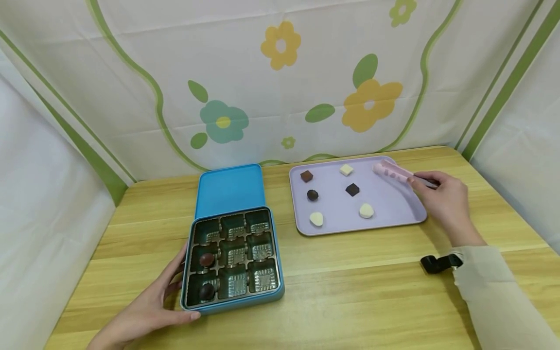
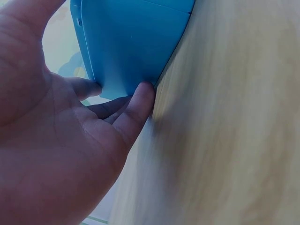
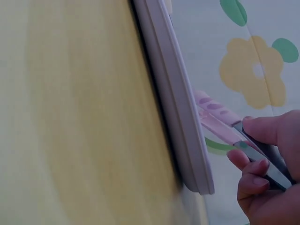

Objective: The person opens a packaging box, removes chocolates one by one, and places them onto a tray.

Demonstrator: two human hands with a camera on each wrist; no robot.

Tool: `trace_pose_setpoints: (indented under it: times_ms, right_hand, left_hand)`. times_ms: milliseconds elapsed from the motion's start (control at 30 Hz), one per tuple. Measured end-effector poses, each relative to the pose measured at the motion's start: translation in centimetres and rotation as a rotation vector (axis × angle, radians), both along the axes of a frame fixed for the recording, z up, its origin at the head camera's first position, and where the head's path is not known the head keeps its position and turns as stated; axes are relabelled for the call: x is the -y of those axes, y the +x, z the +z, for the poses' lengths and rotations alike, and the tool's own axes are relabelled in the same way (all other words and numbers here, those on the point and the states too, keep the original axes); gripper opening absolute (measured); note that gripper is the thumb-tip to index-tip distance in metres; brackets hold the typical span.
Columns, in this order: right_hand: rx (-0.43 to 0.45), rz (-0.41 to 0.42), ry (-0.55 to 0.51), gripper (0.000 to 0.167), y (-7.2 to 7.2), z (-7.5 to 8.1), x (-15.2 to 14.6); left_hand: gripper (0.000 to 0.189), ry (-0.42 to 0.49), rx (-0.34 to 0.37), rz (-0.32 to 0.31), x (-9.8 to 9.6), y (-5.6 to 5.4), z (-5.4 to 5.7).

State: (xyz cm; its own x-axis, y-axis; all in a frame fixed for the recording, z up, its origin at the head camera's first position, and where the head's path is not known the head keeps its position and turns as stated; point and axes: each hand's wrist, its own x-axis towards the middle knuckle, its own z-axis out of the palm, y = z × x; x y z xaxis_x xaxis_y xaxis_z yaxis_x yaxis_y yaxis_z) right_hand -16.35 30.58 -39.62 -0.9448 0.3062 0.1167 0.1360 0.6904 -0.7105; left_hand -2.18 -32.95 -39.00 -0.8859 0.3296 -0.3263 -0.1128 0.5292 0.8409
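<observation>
My right hand (image 1: 446, 201) holds tongs (image 1: 393, 171) with pink tips and dark handles over the back right part of a lilac tray (image 1: 389, 214). In the right wrist view the tray's rim hides the ends of the tips. On the tray lie several chocolates, among them a brown square (image 1: 306, 176), a dark square (image 1: 352, 189) and a white round one (image 1: 366, 210). Around the front left corner of a blue tin (image 1: 236, 306), my left hand (image 1: 146, 306) rests its extended fingers and thumb. A reddish-brown chocolate (image 1: 207, 260) and a dark one (image 1: 207, 291) sit in its left compartments.
Behind the tin lies its blue lid (image 1: 230, 192). A black clip-like piece (image 1: 439, 263) projects from the right cuff over the wooden table (image 1: 350, 291). A white flowered curtain (image 1: 280, 97) hangs at the table's back edge.
</observation>
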Motion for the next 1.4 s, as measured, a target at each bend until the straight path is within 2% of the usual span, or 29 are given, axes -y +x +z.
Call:
trace_pose_setpoints:
  times_ms: [533, 767, 867, 1067, 1400]
  right_hand:
    - [0.035, -0.035, -0.025, 0.061, -0.1, -0.1, 0.3]
    - [0.056, -0.06, -0.062, 0.066, 0.0, 0.4, 0.4]
    - [0.033, -0.059, -0.075, 0.065, 0.1, 0.8, 0.6]
    - [-0.087, 0.032, -0.076, 0.053, 0.6, 1.9, 2.5]
    - [-0.128, 0.229, -0.101, 0.04, 2.0, 3.5, 9.0]
  left_hand:
    - [0.127, -0.029, -0.011, 0.001, 0.0, 0.2, 0.2]
    - [0.127, -0.019, -0.017, 0.0, -0.1, 0.3, 0.2]
    - [0.127, -0.019, -0.015, 0.003, -0.1, 0.2, 0.2]
    - [0.129, -0.004, -0.031, -0.007, 0.0, 0.0, -0.2]
    - [0.13, 0.003, -0.079, -0.007, -0.1, 0.2, -0.2]
